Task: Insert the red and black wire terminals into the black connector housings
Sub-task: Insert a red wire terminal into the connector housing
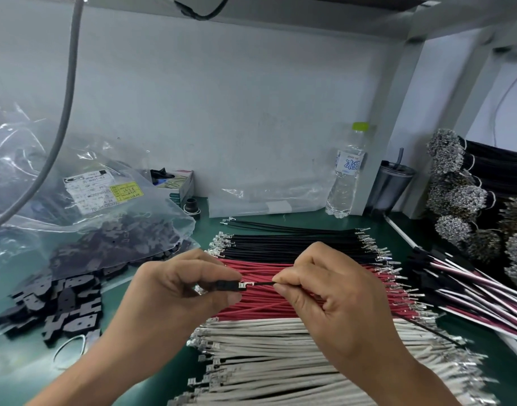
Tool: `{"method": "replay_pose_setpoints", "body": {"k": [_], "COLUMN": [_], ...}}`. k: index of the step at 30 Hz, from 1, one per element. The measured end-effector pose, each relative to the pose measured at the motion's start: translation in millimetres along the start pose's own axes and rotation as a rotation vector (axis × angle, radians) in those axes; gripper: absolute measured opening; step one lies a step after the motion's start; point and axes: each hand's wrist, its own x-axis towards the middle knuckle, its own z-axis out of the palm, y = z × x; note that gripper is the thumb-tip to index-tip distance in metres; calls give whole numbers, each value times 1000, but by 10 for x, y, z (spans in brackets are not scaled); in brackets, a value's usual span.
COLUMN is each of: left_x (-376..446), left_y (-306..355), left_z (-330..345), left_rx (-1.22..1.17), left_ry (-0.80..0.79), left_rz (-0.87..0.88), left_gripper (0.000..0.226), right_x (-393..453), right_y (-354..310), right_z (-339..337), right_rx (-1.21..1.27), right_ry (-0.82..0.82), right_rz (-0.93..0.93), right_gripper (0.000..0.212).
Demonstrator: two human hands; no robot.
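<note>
My left hand (178, 291) pinches a small black connector housing (226, 285) between thumb and fingers. My right hand (324, 291) pinches a thin black wire (261, 284) whose metal terminal (244, 285) sits at the housing's right opening. Both hands hover over rows of wires on the green mat: black wires (295, 244) at the back, red wires (260, 306) in the middle, white wires (266, 353) nearest me. Loose black housings (60, 312) lie on the mat at the left.
A clear plastic bag of black housings (99, 230) with a label lies at the left. A water bottle (346, 174) and a dark cup (390, 186) stand at the back wall. Finished wire assemblies (471, 279) and bundled terminals (456, 194) fill the right side.
</note>
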Motion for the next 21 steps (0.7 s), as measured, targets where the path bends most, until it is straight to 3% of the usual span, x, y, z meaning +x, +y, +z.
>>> {"method": "replay_pose_setpoints", "body": {"k": [9,15,21], "left_x": [-7,-44,-23], "left_y": [50,-7,-10], "left_z": [-24,50,45], "left_rx": [-16,212,125], "left_ry": [-89,-35,-2], "left_rz": [-60,60,31], "left_gripper": [23,22,19], "right_x": [-20,-21,20], "right_y": [-41,-97,-101], "right_z": [48,127,199], "right_rx": [196,-32,-15], "right_ry": [-104,-77,-19], "right_rz": [99,8,2], "right_gripper": [8,11,18]}}
